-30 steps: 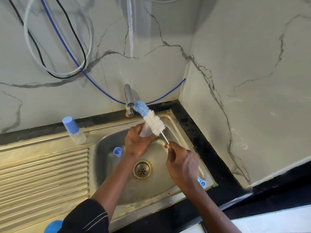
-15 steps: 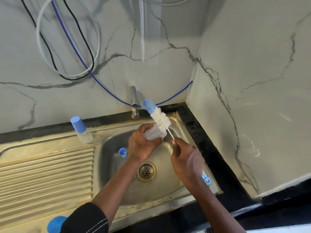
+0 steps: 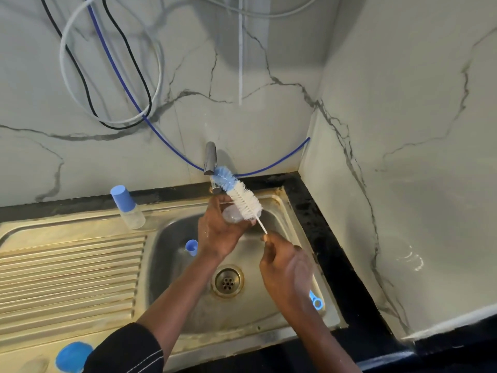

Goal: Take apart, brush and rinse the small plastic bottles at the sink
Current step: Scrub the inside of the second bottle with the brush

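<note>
Clear plastic bottle [image 3: 231, 214], light, probably squashy and slippery when wet, is above the sink [image 3: 172, 238], left hand [image 3: 219, 234] wrapped round its body; right hand [image 3: 287, 269] pinches the brush [image 3: 243, 197] stem.

Blue-and-white brush [image 3: 238, 195]; blue cap [image 3: 122, 198]

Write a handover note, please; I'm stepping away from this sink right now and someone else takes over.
Left hand grips an uncapped clear bottle over the sink.
Right hand holds the bottle brush by its stem; bristles are outside the bottle.
A loose blue cap lies in the sink.
Second bottle, still capped, stands on the back ledge.
Done: one bottle opened.
Left, as far as shows: brush and rinse it, then the capped one.
</note>
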